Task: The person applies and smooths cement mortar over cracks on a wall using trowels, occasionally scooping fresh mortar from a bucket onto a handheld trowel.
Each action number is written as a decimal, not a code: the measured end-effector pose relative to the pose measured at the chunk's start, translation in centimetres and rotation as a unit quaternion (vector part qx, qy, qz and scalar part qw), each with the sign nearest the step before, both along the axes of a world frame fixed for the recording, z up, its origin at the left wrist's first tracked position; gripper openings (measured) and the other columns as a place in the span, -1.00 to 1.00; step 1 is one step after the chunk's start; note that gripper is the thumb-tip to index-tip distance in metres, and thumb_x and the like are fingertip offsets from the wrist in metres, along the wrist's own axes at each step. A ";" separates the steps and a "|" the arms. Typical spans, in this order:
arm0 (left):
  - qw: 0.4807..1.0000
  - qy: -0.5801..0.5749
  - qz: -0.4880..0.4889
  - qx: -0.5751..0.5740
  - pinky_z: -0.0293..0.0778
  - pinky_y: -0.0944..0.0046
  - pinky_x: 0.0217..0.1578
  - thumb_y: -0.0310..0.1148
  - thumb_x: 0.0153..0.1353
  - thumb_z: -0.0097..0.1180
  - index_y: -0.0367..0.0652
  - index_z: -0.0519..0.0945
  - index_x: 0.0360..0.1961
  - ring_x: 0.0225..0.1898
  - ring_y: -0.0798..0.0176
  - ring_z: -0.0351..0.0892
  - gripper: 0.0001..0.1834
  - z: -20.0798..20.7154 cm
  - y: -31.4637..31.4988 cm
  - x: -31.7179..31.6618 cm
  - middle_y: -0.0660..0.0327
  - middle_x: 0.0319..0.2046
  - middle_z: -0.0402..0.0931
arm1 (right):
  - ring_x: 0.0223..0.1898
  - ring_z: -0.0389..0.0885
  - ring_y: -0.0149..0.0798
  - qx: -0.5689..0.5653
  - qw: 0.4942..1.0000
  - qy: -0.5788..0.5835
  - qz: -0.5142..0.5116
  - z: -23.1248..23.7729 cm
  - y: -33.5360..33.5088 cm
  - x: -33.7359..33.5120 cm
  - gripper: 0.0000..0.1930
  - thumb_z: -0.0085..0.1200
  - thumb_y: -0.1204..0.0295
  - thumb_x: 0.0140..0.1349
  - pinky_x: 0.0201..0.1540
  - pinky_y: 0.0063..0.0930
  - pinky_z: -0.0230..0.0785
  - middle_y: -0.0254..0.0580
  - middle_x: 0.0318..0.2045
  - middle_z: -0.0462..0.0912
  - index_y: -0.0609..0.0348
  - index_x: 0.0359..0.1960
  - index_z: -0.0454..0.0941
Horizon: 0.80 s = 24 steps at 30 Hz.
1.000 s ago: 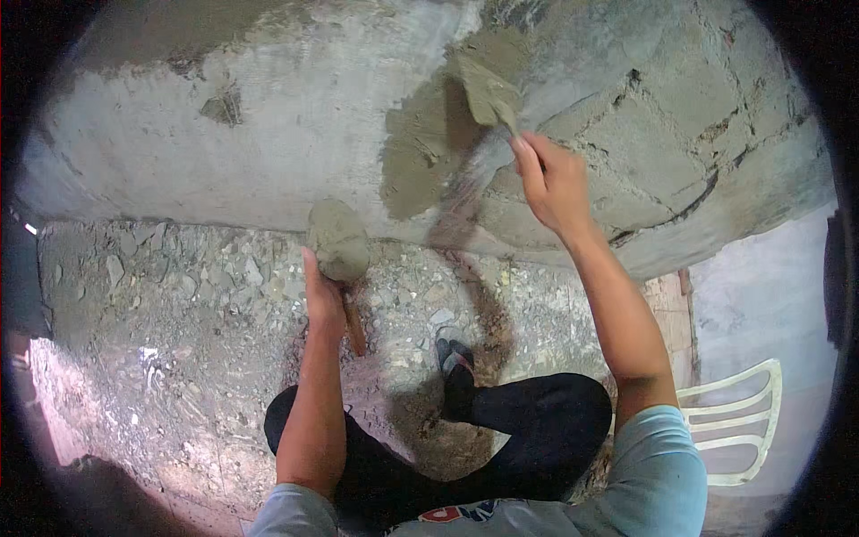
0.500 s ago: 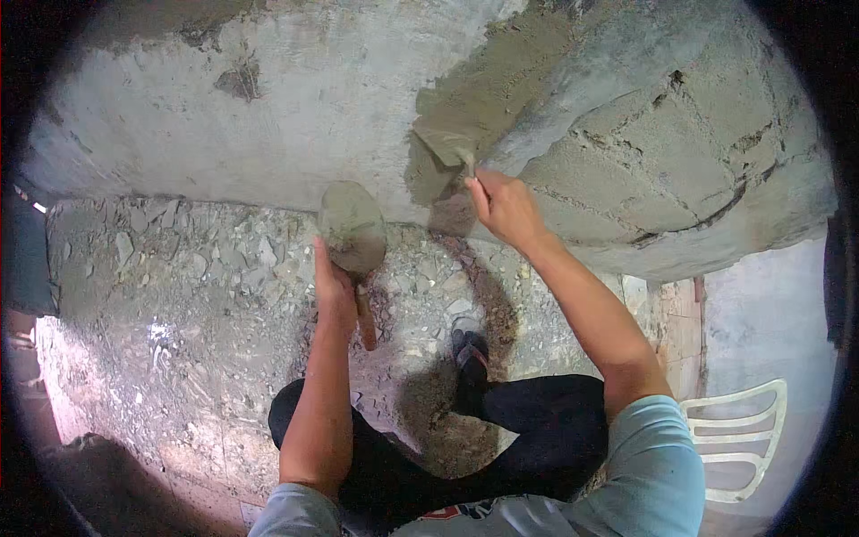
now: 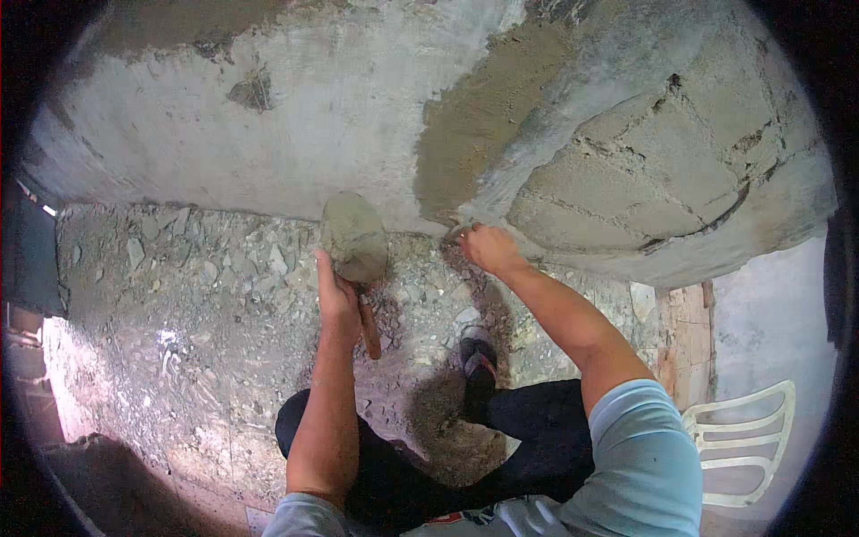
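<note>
"Rough grey wall (image 3: 349, 116) across the upper part, with a debris-strewn grey floor (image 3: 215, 349) below it. What marks the wall?"

"One long patch of damp, darker grey-brown mortar (image 3: 488, 121), slanting down toward the wall's foot. To its right lies a rough, sandy-grey section with cracked seams (image 3: 626, 174)."

"And the left hand (image 3: 337, 300)?"

"Its grip is closed around a rounded, mortar-coated grey tool with a brown wooden handle (image 3: 369, 329). The blade points up, the handle hangs down past the palm, and the thumb lies along the blade's left edge. It is held in front of the line where wall and floor meet; whether it touches the wall, I cannot tell."

"What about the right hand (image 3: 492, 249)?"

"That grip is narrow, fingers curled around a small, mortar-smeared hand trowel (image 3: 454, 232). Only a sliver shows, low at the wall's foot, just beneath the lower end of the damp patch."

"Anything farther down?"

"Yes: the person's foot in a dark sandal (image 3: 480, 351) on the rubble, bent legs in black trousers (image 3: 541, 434), and, off to the right, a slatted off-white plastic chair (image 3: 744, 443)."
</note>
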State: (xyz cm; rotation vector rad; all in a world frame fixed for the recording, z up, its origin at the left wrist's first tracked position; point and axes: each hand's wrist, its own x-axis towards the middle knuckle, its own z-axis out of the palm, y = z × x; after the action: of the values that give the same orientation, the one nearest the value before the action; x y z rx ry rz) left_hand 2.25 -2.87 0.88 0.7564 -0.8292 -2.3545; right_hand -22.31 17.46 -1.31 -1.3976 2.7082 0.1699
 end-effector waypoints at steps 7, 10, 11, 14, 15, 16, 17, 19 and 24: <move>1.000 0.005 -0.027 0.015 0.44 0.06 0.11 0.42 0.42 -0.20 -0.16 0.27 0.45 0.23 0.05 0.47 -0.08 0.7 0.3 0.2 0.11 0.29 0.45 | -0.30 0.74 0.15 -0.092 0.993 0.070 0.000 5.7 0.6 1.0 -0.65 0.00 0.09 0.48 -0.27 0.03 0.60 -0.05 -0.25 0.69 0.09 -0.11 0.69; 1.000 0.027 -0.015 0.001 0.44 0.08 0.05 0.44 0.40 -0.22 -0.14 0.27 0.45 0.19 0.08 0.48 -0.07 0.5 0.6 -0.3 0.14 0.28 0.45 | -0.34 0.73 0.11 -0.181 0.978 0.105 0.009 9.4 0.8 0.9 -0.69 0.08 0.13 0.44 -0.34 -0.04 0.58 -0.08 -0.31 0.69 0.08 -0.10 0.70; 0.999 0.022 -0.045 -0.006 0.44 0.08 0.07 0.45 0.40 -0.21 -0.14 0.27 0.45 0.20 0.08 0.48 -0.06 -0.3 0.3 -0.2 0.14 0.29 0.45 | -0.35 0.71 0.10 -0.233 0.966 0.113 0.019 10.6 0.8 0.9 -0.72 0.13 0.16 0.42 -0.36 -0.07 0.55 -0.07 -0.33 0.68 0.09 -0.10 0.70; 0.997 0.022 -0.067 -0.001 0.42 0.08 0.08 0.46 0.39 -0.21 -0.14 0.29 0.44 0.19 0.09 0.48 -0.06 -0.9 1.0 -1.0 0.15 0.29 0.45 | -0.38 0.69 0.08 -0.280 0.951 0.127 0.026 13.7 1.4 0.2 -0.74 0.21 0.21 0.37 -0.37 -0.11 0.51 -0.05 -0.39 0.67 0.13 -0.12 0.70; 0.998 0.026 -0.053 0.006 0.41 0.08 0.07 0.46 0.39 -0.21 -0.13 0.31 0.44 0.17 0.10 0.48 -0.06 -0.8 1.2 -1.3 0.16 0.27 0.47 | -0.41 0.67 0.08 -0.318 0.939 0.127 0.038 14.8 1.4 0.1 -0.75 0.24 0.24 0.35 -0.37 -0.15 0.49 -0.02 -0.41 0.68 0.17 -0.15 0.71; 0.998 0.027 -0.055 0.005 0.41 0.08 0.07 0.46 0.39 -0.21 -0.13 0.31 0.44 0.17 0.10 0.48 -0.06 -0.7 1.3 -1.5 0.16 0.27 0.47 | -0.41 0.67 0.08 -0.318 0.939 0.129 0.037 15.7 1.6 -0.4 -0.75 0.24 0.24 0.35 -0.37 -0.15 0.49 -0.02 -0.41 0.68 0.17 -0.15 0.71; 0.998 0.023 -0.060 0.001 0.40 0.09 0.08 0.47 0.38 -0.22 -0.13 0.31 0.44 0.16 0.11 0.48 -0.06 -0.6 1.4 -1.6 0.16 0.27 0.47 | -0.43 0.66 0.08 -0.341 0.928 0.140 0.053 16.7 2.0 -1.0 -0.76 0.25 0.27 0.34 -0.39 -0.17 0.47 -0.01 -0.42 0.68 0.18 -0.16 0.72; 0.998 0.019 -0.063 -0.004 0.40 0.10 0.08 0.48 0.38 -0.23 -0.13 0.32 0.43 0.16 0.12 0.48 -0.05 -1.2 1.4 -1.8 0.17 0.26 0.48 | -0.41 0.69 0.06 -0.374 0.915 0.138 0.053 18.2 2.8 -1.4 -0.76 0.27 0.26 0.32 -0.36 -0.18 0.51 -0.03 -0.40 0.71 0.20 -0.20 0.72; 0.996 0.021 -0.091 -0.002 0.39 0.04 0.08 0.49 0.37 -0.24 -0.11 0.32 0.44 0.15 0.10 0.48 -0.05 -1.5 1.4 -2.1 0.18 0.25 0.49 | -0.47 0.65 0.01 -0.440 0.885 0.152 0.015 21.3 5.5 -2.4 -0.80 0.28 0.34 0.31 -0.41 -0.27 0.43 -0.02 -0.42 0.69 0.23 -0.20 0.71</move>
State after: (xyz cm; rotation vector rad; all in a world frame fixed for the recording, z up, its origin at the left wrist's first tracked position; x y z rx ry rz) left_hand 0.17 -1.45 -0.64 0.6526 -0.9197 -2.5172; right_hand -24.66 23.00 19.95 -1.6831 3.1721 -1.0605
